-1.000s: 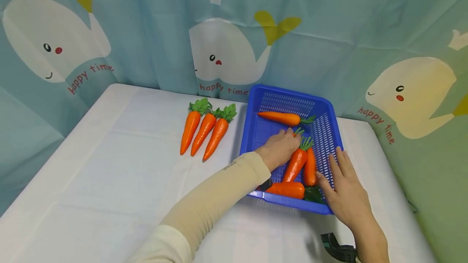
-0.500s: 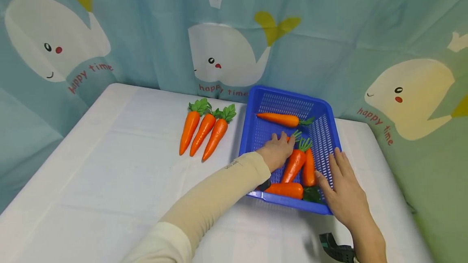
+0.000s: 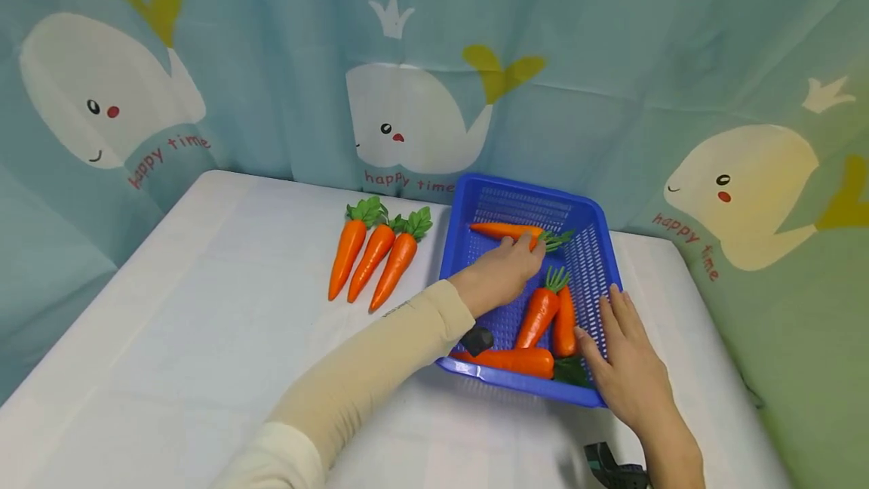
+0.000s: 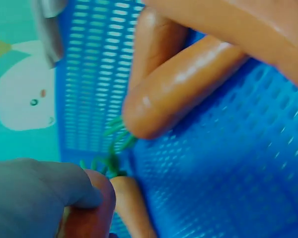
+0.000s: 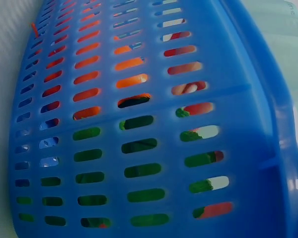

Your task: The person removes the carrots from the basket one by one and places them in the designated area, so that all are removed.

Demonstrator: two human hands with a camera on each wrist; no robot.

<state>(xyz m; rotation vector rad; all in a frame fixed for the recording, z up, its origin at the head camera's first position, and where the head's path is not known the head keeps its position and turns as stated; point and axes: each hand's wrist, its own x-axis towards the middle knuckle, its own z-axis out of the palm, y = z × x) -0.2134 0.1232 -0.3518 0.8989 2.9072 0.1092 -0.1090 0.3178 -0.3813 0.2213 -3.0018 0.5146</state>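
Observation:
My left hand (image 3: 501, 270) reaches into the blue basket (image 3: 444, 270) and pinches a carrot (image 4: 105, 198), mostly hidden behind the fingers in the head view. Beside it, along the basket's far side, lies another carrot (image 3: 498, 229) with green tops. Nearer me are a carrot with stubby green stems (image 3: 538, 317), a slimmer carrot (image 3: 565, 327) beside it and one lying crosswise (image 3: 519, 361) at the near wall. My right hand (image 3: 631, 364), fingers straight, rests at the basket's right rim; the right wrist view shows the slotted wall (image 5: 213, 148) from outside.
Three leafy carrots (image 3: 373, 259) lie side by side on the white table (image 3: 224, 338), left of the basket. A whale-printed curtain (image 3: 597, 142) hangs behind the table's back edge. A black strap (image 3: 611, 466) shows by the right wrist.
My left hand has moved toward the far end of the basket, bringing the pinched carrot alongside the far one. The right hand stays at the rim. The head view has shifted slightly.

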